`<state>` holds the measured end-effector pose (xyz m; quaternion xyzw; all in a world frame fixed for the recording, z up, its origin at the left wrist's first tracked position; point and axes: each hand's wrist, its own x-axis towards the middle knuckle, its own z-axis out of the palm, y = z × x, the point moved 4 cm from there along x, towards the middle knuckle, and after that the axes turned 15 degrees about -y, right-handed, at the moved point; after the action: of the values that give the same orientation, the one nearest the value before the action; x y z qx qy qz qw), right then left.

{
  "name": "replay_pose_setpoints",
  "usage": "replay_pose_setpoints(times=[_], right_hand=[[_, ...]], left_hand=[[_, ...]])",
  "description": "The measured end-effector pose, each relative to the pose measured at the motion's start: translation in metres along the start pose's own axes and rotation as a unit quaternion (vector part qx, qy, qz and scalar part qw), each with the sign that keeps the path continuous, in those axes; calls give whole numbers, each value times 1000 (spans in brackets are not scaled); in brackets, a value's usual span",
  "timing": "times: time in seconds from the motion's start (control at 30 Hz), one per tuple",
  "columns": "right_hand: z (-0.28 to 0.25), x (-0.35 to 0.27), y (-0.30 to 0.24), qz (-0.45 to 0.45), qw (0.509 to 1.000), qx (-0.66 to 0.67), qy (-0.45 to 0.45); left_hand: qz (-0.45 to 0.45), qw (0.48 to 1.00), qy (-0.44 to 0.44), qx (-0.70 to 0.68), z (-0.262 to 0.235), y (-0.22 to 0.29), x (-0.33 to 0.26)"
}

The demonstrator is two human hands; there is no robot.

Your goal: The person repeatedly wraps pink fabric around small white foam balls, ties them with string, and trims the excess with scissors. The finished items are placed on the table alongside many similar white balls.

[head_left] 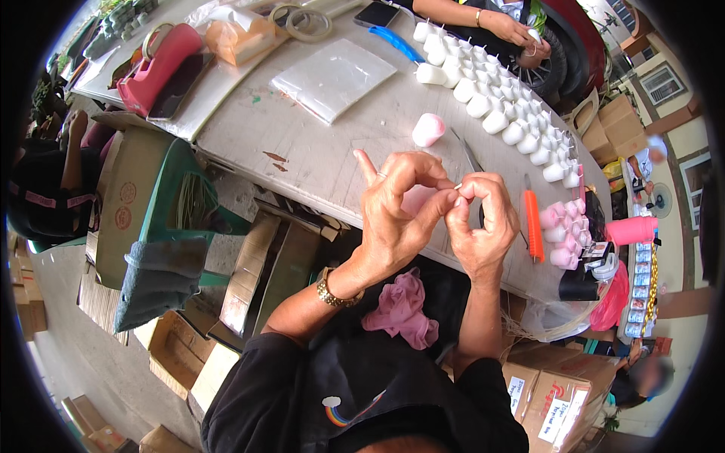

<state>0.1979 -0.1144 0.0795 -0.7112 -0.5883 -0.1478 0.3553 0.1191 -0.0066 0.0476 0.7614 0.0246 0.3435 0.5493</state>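
Note:
My left hand (402,210) and my right hand (482,223) meet over the table's near edge, their thumbs and index fingers pinched together. Between the fingertips shows a small pale wick tip (458,186); most of it is hidden. Through the loop of my left fingers a pink candle (417,199) shows in part; whether that hand bears it I cannot tell. Just beyond stands a pale pink votive candle (429,130). Scissors (468,152) lie right of it, partly behind my right hand.
Rows of white candles (495,121) with wicks line the far right. Pink candles (563,230) cluster near an orange cutter (533,225). Clear plastic sheets (334,79), a pink tape dispenser (162,68) and tape rolls (308,24) lie farther left. Another person's hand (507,29) works across the table.

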Motion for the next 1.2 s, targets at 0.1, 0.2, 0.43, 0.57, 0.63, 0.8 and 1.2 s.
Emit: replay_pose_setpoints(times=[0.1,0.2,0.43,0.57,0.63,0.8,1.2], right_hand=[[3,0,3,20,999,48,-3],[6,0,5,42,994,100,-10],[9,2,5,30,994,101,-23],[11,2,4,20,995,91,-27],[12,2,4,24,995,88,-26],[14,4,4,9,997,77,-20],[17,5,4,1,997,71,-20]], left_hand=[[73,991,27,111,-2,7,0],[65,991,29,110,-4,7,0],[25,993,32,112,-7,4,0],[19,998,31,57,-8,-2,0],[17,999,32,37,-8,-5,0],[8,999,30,45,-10,-6,-1],[-44,998,14,40,-13,-9,-1]])
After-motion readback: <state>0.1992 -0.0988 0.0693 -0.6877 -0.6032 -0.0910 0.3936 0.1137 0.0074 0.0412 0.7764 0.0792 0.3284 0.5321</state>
